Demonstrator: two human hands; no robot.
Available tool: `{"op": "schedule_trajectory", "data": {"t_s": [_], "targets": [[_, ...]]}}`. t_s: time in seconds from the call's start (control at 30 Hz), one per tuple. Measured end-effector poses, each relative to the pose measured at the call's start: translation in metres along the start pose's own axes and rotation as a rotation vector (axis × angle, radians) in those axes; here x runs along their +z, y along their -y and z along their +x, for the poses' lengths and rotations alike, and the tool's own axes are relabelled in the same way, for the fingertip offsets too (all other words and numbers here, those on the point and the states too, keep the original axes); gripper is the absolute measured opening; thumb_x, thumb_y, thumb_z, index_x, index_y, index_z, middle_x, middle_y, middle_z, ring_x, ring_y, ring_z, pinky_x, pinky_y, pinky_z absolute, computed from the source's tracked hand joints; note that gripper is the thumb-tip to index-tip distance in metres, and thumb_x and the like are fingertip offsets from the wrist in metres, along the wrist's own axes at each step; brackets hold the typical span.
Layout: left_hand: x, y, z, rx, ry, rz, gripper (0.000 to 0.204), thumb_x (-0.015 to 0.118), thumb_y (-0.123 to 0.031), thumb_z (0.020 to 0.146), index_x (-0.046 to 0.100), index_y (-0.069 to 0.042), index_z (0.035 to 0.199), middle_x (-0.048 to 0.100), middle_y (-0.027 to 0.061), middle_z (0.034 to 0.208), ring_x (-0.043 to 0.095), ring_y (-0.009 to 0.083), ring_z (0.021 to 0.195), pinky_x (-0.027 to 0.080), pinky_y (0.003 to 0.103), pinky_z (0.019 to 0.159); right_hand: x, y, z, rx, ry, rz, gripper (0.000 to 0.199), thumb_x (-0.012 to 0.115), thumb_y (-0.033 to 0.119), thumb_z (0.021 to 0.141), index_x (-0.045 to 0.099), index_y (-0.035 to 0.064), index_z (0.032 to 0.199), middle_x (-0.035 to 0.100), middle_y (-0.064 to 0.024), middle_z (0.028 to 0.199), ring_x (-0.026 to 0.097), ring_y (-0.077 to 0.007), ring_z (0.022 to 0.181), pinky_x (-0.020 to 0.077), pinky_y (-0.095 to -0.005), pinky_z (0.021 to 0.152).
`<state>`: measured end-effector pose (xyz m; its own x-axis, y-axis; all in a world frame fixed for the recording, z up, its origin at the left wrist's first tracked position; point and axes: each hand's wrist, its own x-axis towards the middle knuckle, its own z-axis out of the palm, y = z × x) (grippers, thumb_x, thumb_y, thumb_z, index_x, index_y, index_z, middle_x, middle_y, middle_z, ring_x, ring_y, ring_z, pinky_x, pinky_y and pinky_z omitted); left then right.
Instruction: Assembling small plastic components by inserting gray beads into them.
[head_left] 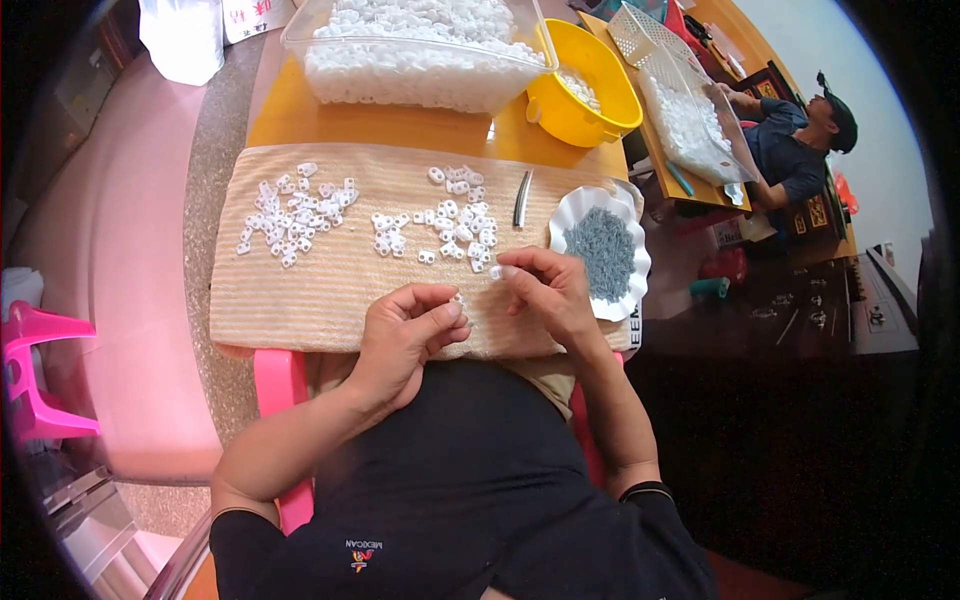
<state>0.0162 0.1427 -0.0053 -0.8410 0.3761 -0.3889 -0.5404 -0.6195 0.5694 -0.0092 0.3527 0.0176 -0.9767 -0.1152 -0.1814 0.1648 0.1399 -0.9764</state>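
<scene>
My right hand (548,290) pinches a small white plastic piece (496,271) with dark holes between thumb and fingertips, just above the striped cloth. Close by on the left, my left hand (410,325) is closed too, with a tiny white piece (459,298) partly showing at its fingertips. Beyond my hands lies a loose group of similar white pieces (460,222), and a second pile (298,215) spreads at the left of the cloth. To the right of my right hand, a white scalloped dish (566,212) holds many small grey slivers (603,252).
The striped cloth (290,320) covers the table's near part. Behind it stand a clear bin (420,75) heaped with white pieces and a yellow basin (595,125). A thin dark tool (522,200) lies by the dish. At far right, a person (790,140) sits at another table.
</scene>
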Motion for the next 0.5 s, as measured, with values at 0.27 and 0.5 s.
{"op": "schedule_trajectory", "data": {"t_s": [0.27, 0.5], "targets": [[0.001, 0.000, -0.001, 0.005, -0.013, -0.011, 0.015, 0.064, -0.002, 0.087, 0.062, 0.000, 0.102, 0.065, 0.0073, 0.087, 0.065, 0.0138, 0.079, 0.057, 0.027, 0.074, 0.008, 0.005, -0.002, -0.505, 0.059, -0.829, 0.015, 0.062, 0.002, 0.083, 0.063, 0.0011, 0.098, 0.062, -0.0114, 0.088, 0.064, -0.0267, 0.078, 0.0492, -0.0330, 0.065], [0.000, 0.001, 0.000, 0.005, -0.008, 0.002, 0.015, 0.064, -0.002, 0.086, 0.061, 0.000, 0.101, 0.064, 0.0071, 0.086, 0.065, 0.0142, 0.078, 0.057, 0.028, 0.073, 0.006, -0.003, 0.001, -0.569, 0.020, -0.974, 0.017, 0.065, 0.006, 0.081, 0.063, 0.0038, 0.098, 0.063, -0.0122, 0.090, 0.064, -0.0306, 0.079, 0.0511, -0.0366, 0.067]]}}
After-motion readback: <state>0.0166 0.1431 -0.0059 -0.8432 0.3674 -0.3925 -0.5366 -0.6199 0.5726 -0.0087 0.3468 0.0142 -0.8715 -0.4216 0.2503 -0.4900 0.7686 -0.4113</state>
